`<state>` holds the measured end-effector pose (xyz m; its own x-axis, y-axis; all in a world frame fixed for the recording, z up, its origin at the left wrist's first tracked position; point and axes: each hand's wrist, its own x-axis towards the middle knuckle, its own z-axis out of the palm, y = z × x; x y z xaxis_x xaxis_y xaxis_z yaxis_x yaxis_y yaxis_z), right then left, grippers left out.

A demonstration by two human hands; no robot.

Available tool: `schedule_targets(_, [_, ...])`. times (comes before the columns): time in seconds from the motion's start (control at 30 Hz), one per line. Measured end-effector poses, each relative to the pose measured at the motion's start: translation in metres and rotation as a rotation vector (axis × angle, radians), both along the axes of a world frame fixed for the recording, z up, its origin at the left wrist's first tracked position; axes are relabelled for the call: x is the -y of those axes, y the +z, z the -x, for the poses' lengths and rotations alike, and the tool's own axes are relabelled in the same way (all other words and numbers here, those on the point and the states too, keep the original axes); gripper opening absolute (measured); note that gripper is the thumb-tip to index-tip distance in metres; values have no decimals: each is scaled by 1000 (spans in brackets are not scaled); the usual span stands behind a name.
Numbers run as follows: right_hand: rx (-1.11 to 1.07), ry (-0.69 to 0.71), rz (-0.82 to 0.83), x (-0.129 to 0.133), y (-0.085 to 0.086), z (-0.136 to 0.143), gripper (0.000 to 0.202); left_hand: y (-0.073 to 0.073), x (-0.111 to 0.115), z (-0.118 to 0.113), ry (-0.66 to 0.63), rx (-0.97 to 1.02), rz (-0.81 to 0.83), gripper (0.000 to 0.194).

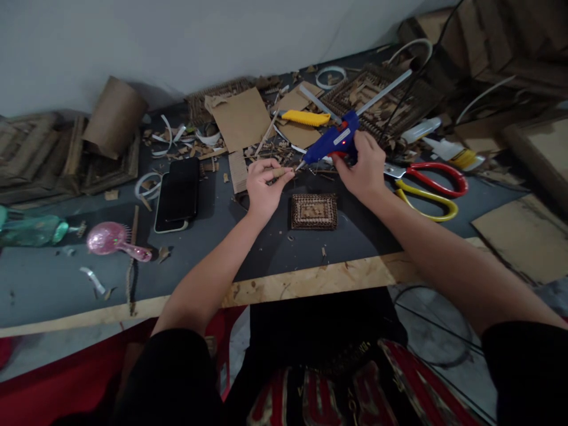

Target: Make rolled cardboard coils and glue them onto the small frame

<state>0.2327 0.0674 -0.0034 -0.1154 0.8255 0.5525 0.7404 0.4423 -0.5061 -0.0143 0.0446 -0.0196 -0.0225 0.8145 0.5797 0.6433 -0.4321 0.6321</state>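
Centrally, the left hand (265, 184) pinches a short, narrow strip (281, 172), apparently of cardboard, between thumb and fingers, above the dark tabletop (270, 254). The right hand (364, 164) grasps a blue glue gun (331, 144) with a lit red indicator; a pale glue stick (384, 94) protrudes from its rear. The nozzle points at the strip's end, though whether the two touch cannot be told at this scale. Just below, between the forearms, a small rectangular block of layered corrugated strips (314, 212) lies flat. Beyond the hands are a yellow utility knife (306, 118), a cardboard sheet (244, 120) and scattered scraps. Scissors (413, 170) with red and yellow handles lie beside the right wrist; two overlapping phones (178, 189) and a pink hairbrush (109, 238) lie left of the left hand.
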Motion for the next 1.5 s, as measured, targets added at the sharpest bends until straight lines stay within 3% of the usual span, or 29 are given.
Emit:
schedule_targets(0.43, [22,-16,-64,-3,-8,-3,39,1,1,-3,-40,123,-43,18])
schedule_targets(1.5, [1,6,-62,2,-1,-4,39,4,3,-2,-31,65,5,11])
